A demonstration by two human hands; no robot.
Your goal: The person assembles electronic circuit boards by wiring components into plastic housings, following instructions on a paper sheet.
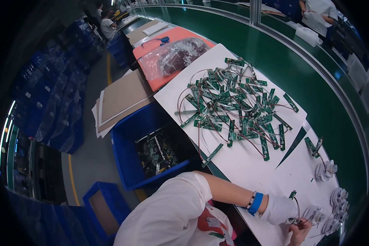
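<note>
My left hand (281,210), in a white glove or sleeve with a blue band at the wrist, lies low on the right of the white work surface (270,184). Its fingers are closed at the tips on something small that I cannot make out. Against them my right hand (300,234) pinches a thin wire (298,209). That wire bends up to a small green circuit board (293,194). A round white part (314,214) sits just beyond the fingertips. More round white parts (339,197) stand in a row at the right edge, one of them (325,171) joined by wire to a board.
A large heap of green circuit boards with wires (242,106) covers the surface ahead. On the left a blue bin (123,156) holds dark parts, beside cardboard sheets (125,96). A plastic bag (180,55) rests on an orange sheet (149,74). Other people work farther off.
</note>
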